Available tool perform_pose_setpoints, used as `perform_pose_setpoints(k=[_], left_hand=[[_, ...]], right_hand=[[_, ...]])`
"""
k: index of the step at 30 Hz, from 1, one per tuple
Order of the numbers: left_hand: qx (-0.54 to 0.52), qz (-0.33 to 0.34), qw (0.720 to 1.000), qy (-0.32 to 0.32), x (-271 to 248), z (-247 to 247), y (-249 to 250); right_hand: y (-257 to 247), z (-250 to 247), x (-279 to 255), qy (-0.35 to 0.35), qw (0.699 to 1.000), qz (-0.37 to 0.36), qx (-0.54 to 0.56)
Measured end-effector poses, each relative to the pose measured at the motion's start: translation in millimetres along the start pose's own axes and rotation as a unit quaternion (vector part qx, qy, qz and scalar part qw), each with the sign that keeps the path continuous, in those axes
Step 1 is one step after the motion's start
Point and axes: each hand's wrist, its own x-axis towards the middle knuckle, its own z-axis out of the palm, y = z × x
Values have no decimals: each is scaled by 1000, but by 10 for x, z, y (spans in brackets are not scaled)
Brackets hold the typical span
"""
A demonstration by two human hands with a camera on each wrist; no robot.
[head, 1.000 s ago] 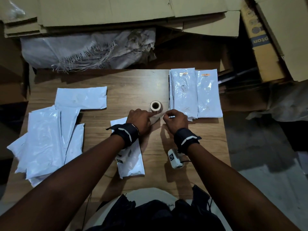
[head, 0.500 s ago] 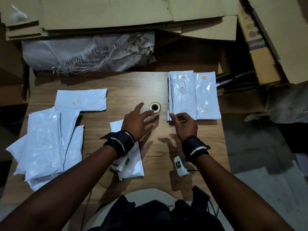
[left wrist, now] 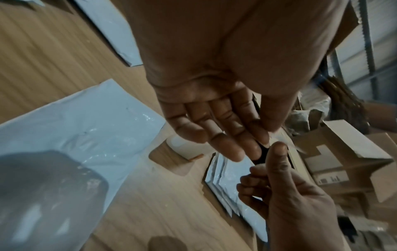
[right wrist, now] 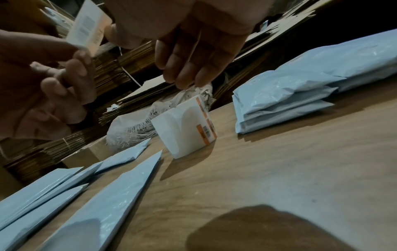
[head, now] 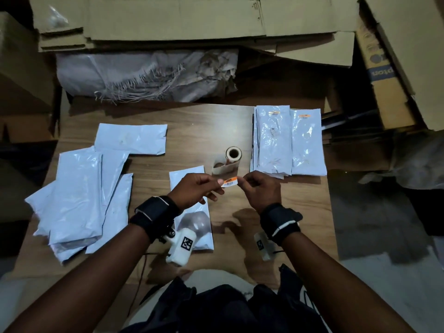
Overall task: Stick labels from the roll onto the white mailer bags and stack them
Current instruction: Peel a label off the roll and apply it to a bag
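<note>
A small orange-and-white label (head: 230, 182) hangs in the air between both hands. My left hand (head: 199, 191) pinches its left end and my right hand (head: 258, 188) pinches its right end. The same label (right wrist: 89, 25) shows from below in the right wrist view. The label roll (head: 233, 153) stands on the table behind the hands, with a strip of backing curling off it; the roll (right wrist: 187, 127) appears again in the right wrist view. One white mailer bag (head: 192, 227) lies under my left wrist. Labelled bags (head: 274, 138) are stacked at the right.
A loose pile of white mailer bags (head: 77, 195) covers the table's left side. Another bag (head: 131, 139) lies behind it. Flattened cardboard (head: 192, 18) and a frayed sack (head: 144, 73) lie beyond the wooden table (head: 197, 123). A box (head: 384, 75) stands at right.
Both hands came off the roll and lifted toward me, with a peeled label now held between them. Before, the left hand steadied the roll while the right worked at the strip.
</note>
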Motion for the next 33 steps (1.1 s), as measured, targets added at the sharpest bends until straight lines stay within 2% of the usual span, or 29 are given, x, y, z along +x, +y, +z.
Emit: perform_pose_setpoints(k=[4, 8, 10, 13, 16, 19, 29, 33], left_hand=[[-21, 12, 999, 27, -52, -99, -86], [-1, 37, 997, 65, -115, -207, -212], [32, 52, 995, 79, -132, -246, -293], [60, 60, 991, 100, -126, -325, -474], [63, 53, 990, 115, -112, -380, -632], [61, 44, 990, 122, -117, -407, -723], [92, 6, 981, 168, -29, -633, -900], [139, -35, 971, 190, 116, -700, -927]], right_hand=[[-56, 69, 13, -21, 1000, -5, -5], [-34, 162, 8, -71, 996, 50, -24], [-31, 194, 5, -99, 993, 66, 3], [-154, 267, -13, -157, 978, 106, 82], [-326, 333, -30, -231, 956, 140, 110], [-419, 442, -43, -291, 945, 120, 93], [-551, 901, 13, -297, 911, 232, 166], [-603, 1145, 95, -269, 926, 234, 126]])
